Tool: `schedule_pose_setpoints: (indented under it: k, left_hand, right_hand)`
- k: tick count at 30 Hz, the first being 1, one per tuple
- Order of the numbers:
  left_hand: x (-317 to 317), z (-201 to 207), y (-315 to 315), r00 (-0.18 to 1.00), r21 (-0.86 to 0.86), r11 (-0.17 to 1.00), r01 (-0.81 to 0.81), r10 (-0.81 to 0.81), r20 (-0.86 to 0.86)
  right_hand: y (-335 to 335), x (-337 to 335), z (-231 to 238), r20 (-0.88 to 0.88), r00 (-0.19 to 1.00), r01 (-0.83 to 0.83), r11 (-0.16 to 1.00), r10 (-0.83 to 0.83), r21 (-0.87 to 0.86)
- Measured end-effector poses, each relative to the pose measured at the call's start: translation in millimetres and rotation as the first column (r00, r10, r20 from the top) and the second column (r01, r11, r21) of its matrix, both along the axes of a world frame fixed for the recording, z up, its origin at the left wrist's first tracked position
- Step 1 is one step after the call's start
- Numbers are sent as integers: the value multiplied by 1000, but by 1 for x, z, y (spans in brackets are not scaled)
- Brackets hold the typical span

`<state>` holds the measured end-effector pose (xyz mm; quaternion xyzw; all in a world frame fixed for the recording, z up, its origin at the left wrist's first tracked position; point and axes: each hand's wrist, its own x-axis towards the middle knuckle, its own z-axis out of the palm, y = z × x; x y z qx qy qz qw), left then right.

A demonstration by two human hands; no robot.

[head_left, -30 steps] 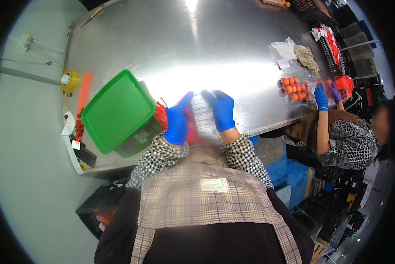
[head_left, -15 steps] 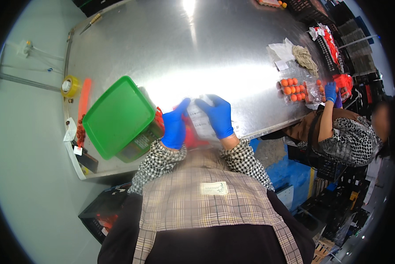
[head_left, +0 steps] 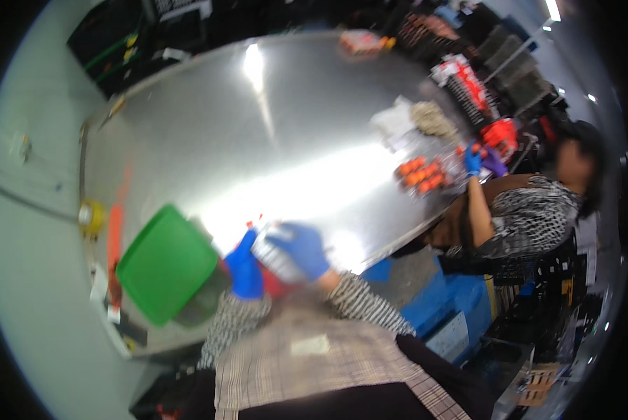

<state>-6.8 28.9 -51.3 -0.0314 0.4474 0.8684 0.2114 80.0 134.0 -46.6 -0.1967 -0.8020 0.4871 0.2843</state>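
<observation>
Both my hands wear blue gloves and are close together over the table's near edge. A white packet (head_left: 277, 257), printed on its face in the earlier picture, is between them. My left hand (head_left: 245, 271) is closed on its left side. Over the packet's right side lies my right hand (head_left: 303, 250), its fingers curled and smeared by motion. Something red (head_left: 277, 285) shows below the packet, with small red tips above my left hand; blur hides its kind. Left of my hands, a green lid (head_left: 167, 266) rests tilted on a see-through container (head_left: 200, 308).
A metal table (head_left: 188, 119) spreads ahead. Yellow tape (head_left: 90, 217) and a red strip (head_left: 115, 245) lie left. On the right, a co-worker in blue and purple gloves handles round orange-red produce (head_left: 420, 175) in clear trays, near a beige cloth (head_left: 433, 119) and a black crate (head_left: 464, 94).
My view has swung up and right, so the table's far edge shows. My hands stay on the packet, and the right one has shifted over it. The co-worker's hands have come together.
</observation>
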Motion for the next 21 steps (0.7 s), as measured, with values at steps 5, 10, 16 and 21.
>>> schedule_pose_setpoints:
  k: [5,10,16,21]
  left_hand:
    - [-27,-55,-30,949,-379,925,34,-149,-278]
    - [-18,-17,-13,991,-247,960,132,-132,15]
    - [-11,-40,-12,970,-139,962,235,-242,-35]
    - [-25,-53,-26,952,-79,950,301,-296,74]
  right_hand:
    - [30,21,5,327,931,6,888,164,-460]
    - [31,18,39,10,983,-139,767,185,-626]
    - [30,6,36,253,952,-9,842,173,-540]
    - [46,16,18,251,962,67,797,108,-600]
